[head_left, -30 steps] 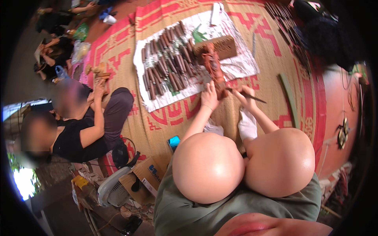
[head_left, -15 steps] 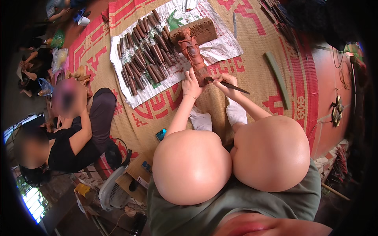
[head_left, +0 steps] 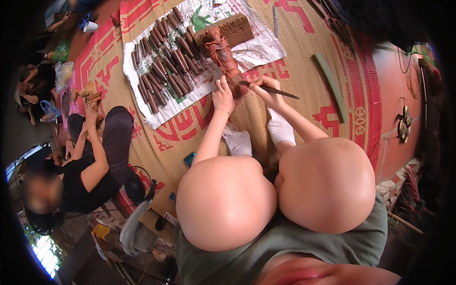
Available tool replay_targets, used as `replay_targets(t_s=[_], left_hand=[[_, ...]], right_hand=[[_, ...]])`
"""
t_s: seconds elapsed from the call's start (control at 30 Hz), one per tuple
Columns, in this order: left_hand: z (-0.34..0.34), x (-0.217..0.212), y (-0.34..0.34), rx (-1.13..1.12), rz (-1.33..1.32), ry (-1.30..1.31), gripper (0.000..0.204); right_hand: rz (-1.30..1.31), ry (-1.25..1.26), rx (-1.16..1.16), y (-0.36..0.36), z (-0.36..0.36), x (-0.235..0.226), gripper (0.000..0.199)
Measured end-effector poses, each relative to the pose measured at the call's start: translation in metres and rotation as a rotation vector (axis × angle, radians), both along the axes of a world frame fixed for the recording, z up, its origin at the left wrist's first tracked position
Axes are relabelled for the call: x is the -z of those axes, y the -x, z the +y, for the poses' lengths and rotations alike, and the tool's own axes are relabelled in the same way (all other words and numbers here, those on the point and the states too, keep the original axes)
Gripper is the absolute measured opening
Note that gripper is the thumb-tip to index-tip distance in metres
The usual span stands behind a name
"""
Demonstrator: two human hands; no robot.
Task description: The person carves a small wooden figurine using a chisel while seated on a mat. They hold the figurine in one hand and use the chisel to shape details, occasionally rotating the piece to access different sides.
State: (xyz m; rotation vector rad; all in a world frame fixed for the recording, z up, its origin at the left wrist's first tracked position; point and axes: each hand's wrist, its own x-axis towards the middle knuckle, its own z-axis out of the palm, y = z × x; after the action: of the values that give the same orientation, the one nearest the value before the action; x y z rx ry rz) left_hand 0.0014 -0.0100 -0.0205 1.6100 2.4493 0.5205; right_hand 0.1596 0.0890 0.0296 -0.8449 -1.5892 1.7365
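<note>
A reddish-brown carved wooden figure (head_left: pixel 221 56) lies with its upper end propped on a brown block (head_left: pixel 235 29). My left hand (head_left: pixel 224 99) is closed round the figure's near end, steadying it. In my right hand (head_left: pixel 269 92) is a slim dark brush (head_left: pixel 286 93), pinched between the fingers. Its tip meets the figure's base, partly hidden by my fingers. Many wooden-handled carving tools (head_left: pixel 166 59) lie in rows left of the figure, on a white sack (head_left: pixel 266 50).
A red-patterned straw mat (head_left: pixel 304 61) spreads beneath everything. To the right lies a long green strip (head_left: pixel 330 88), with dark tools (head_left: pixel 335 23) beyond it. A co-worker (head_left: pixel 95 171) sits at left, handling a pale wooden piece (head_left: pixel 87 90). My socked feet (head_left: pixel 280 126) are just below my hands.
The scene has shifted slightly left and up in view. Both hands stay at the figure's near end, the brush still at its base. The co-worker's hands have lowered from the face.
</note>
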Motion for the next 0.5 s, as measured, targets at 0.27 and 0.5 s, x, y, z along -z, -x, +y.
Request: replay_targets(t_s=[0.27, 0.5], left_hand=[[-0.001, 0.0, 0.001, -0.013, 0.012, 0.031, 0.103], [0.001, -0.007, 0.0, -0.029, 0.001, 0.056, 0.1]], right_hand=[[-0.05, -0.025, -0.064, -0.019, -0.013, 0.019, 0.018], [-0.009, 0.031, -0.023, -0.017, -0.012, 0.038, 0.017]])
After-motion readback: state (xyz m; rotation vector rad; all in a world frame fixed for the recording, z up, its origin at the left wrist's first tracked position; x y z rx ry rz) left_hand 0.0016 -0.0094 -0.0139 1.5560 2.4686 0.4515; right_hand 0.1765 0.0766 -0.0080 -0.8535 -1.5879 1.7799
